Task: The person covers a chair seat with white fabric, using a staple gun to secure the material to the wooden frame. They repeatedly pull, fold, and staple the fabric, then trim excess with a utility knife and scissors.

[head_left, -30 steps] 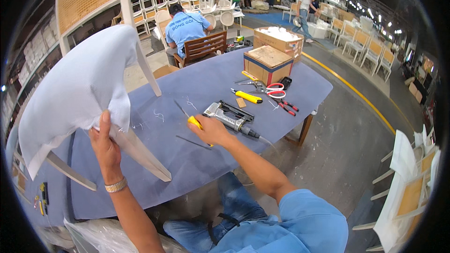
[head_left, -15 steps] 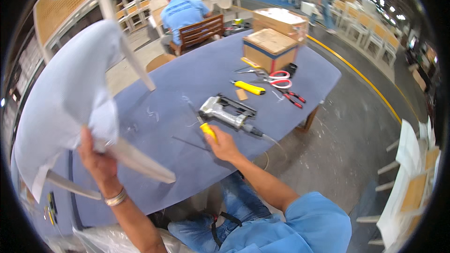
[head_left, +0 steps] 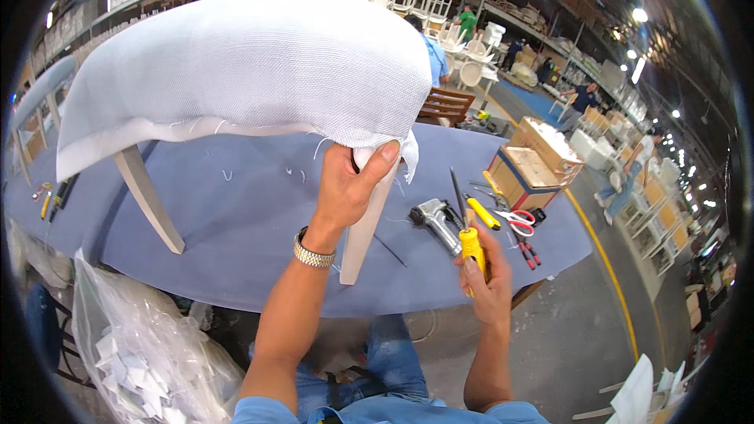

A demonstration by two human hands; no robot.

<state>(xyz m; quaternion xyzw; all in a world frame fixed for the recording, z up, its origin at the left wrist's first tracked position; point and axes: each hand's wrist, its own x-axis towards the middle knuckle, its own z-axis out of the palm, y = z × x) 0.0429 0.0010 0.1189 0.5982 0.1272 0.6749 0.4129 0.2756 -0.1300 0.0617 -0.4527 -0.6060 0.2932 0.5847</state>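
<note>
A chair (head_left: 259, 63) covered in pale white fabric stands tilted over the table, with pale wooden legs below. My left hand (head_left: 352, 184) is wrapped round the top of its near right leg (head_left: 367, 228), thumb pressing the loose, frayed fabric edge (head_left: 408, 153) at the corner. Right of the chair, my right hand (head_left: 488, 279) holds a screwdriver (head_left: 472, 250) by its yellow handle, its dark shaft pointing up and away. The tip is apart from the chair. Beyond that hand lies a silver staple gun (head_left: 438, 224).
The blue-grey covered table (head_left: 236, 267) bears a yellow utility knife (head_left: 482, 213), red-handled scissors (head_left: 520, 222), pliers (head_left: 528, 254) and a cardboard box (head_left: 520, 178). A clear plastic bag of white scraps (head_left: 149, 345) stands at lower left. People and chairs are farther off.
The chair has moved from the left to in front of me and turned. My right hand has lifted the screwdriver off the table and carried it right, its shaft now pointing up.
</note>
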